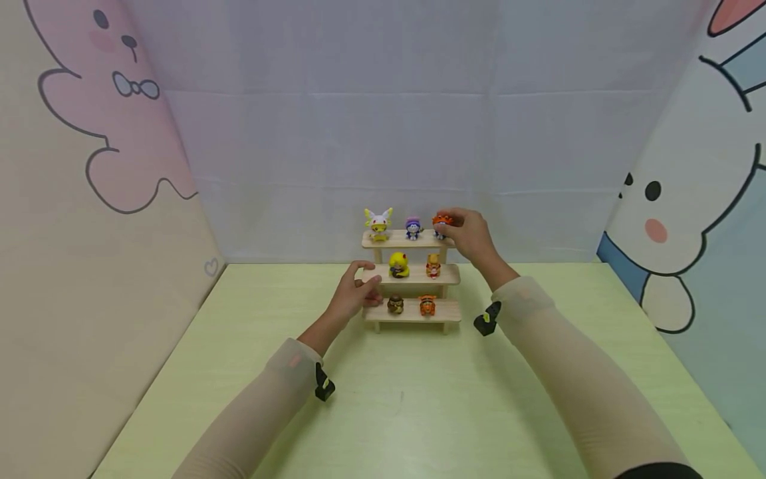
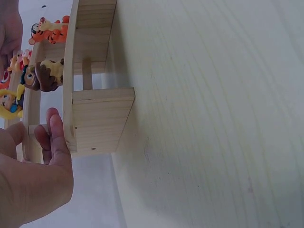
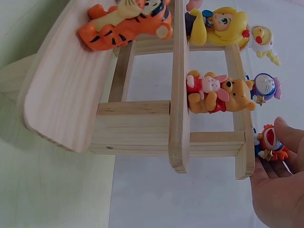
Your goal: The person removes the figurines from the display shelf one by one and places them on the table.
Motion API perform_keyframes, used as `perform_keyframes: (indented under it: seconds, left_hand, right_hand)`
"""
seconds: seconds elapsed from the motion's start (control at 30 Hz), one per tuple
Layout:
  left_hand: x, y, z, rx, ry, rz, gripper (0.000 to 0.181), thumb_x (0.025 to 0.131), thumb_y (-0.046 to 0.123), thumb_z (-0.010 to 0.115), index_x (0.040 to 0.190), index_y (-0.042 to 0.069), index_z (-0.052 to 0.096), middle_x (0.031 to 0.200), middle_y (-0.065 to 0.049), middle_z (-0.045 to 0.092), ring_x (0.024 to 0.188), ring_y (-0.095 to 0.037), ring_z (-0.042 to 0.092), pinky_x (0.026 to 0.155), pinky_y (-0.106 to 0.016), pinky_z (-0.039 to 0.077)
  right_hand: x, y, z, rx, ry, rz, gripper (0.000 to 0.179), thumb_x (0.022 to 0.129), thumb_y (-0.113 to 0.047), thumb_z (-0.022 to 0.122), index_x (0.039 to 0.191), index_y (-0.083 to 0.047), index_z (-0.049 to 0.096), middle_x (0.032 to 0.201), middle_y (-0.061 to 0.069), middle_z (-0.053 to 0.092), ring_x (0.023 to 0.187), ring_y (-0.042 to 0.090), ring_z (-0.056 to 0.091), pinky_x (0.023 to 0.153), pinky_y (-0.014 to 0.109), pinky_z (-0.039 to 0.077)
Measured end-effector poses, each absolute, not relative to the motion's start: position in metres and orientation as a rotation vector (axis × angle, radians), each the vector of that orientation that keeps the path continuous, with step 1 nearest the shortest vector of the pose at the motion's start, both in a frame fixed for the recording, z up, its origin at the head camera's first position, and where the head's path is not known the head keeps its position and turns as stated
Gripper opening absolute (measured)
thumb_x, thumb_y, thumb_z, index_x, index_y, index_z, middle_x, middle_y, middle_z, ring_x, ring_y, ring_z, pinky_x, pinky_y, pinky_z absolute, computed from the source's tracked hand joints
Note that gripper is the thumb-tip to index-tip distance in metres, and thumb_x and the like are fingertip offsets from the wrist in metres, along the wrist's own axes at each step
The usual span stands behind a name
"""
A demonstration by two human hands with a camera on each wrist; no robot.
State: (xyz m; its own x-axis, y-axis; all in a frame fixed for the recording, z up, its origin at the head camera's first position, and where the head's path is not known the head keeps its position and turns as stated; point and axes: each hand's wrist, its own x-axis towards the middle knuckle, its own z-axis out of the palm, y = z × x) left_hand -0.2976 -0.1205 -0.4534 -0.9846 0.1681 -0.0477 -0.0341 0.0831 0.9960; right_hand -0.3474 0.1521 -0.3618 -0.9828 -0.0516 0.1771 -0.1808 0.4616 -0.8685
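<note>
A three-tier wooden display shelf [image 1: 413, 274] carries several small figurines. My right hand [image 1: 473, 234] pinches a blue figurine with an orange headpiece [image 3: 271, 142] at the right end of the top tier. Beside the left ends of the middle and bottom tiers is my left hand [image 1: 356, 293], its thumb and fingers gripping the shelf's edge. On the top tier also stand a purple-hatted figurine [image 1: 413, 227] and a white-eared yellow figurine [image 1: 378, 225]. The middle tier bears a yellow-haired figurine [image 1: 398, 265] and a bear figurine [image 3: 228, 92]. An owl figurine [image 2: 43, 76] and a tiger figurine [image 3: 128, 26] sit on the bottom tier.
The shelf stands near the back of a pale wood-grain table [image 1: 407, 406]. A white cloth backdrop [image 1: 383, 133] hangs behind it. Printed side panels with a pink character [image 1: 120, 120] and a white character [image 1: 688, 199] flank the table.
</note>
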Motion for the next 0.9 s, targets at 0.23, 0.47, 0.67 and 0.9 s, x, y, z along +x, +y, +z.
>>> perform_keyframes:
  seconds: [0.23,0.47,0.67,0.9]
  left_hand:
    - [-0.297,-0.12,-0.452,0.128,2.202,2.024,0.047,0.106,0.019,0.062,0.146,0.005,0.042,0.095,-0.029,0.067,0.069,-0.018,0.07,0.069,-0.029,0.063]
    - [-0.298,-0.12,-0.454,0.124,2.194,2.03,0.046,0.105,0.019,0.063,0.144,0.004,0.042,0.09,-0.022,0.068,0.069,-0.017,0.07,0.069,-0.03,0.064]
    - [-0.298,-0.119,-0.453,0.133,2.183,2.032,0.047,0.105,0.019,0.063,0.145,0.004,0.042,0.082,-0.013,0.067,0.069,-0.018,0.07,0.07,-0.031,0.064]
    - [-0.297,-0.12,-0.453,0.143,2.191,2.024,0.045,0.105,0.021,0.063,0.144,0.006,0.045,0.084,-0.014,0.068,0.069,-0.019,0.07,0.071,-0.032,0.064]
  right_hand:
    - [-0.349,0.154,-0.365,0.205,-2.578,1.548,0.042,0.102,-0.023,0.07,0.139,-0.005,0.064,0.135,0.019,0.065,0.124,0.034,0.061,0.103,0.049,0.052]
    - [-0.347,0.158,-0.364,0.226,-2.571,1.549,0.04,0.102,-0.022,0.069,0.139,-0.006,0.065,0.135,0.019,0.065,0.123,0.034,0.061,0.104,0.049,0.052]
    - [-0.342,0.163,-0.362,0.242,-2.57,1.577,0.042,0.103,-0.023,0.067,0.141,-0.006,0.062,0.135,0.018,0.064,0.123,0.033,0.061,0.103,0.049,0.052]
    - [-0.339,0.171,-0.361,0.267,-2.568,1.563,0.039,0.104,-0.021,0.066,0.139,-0.004,0.063,0.132,0.018,0.066,0.118,0.032,0.063,0.095,0.048,0.054]
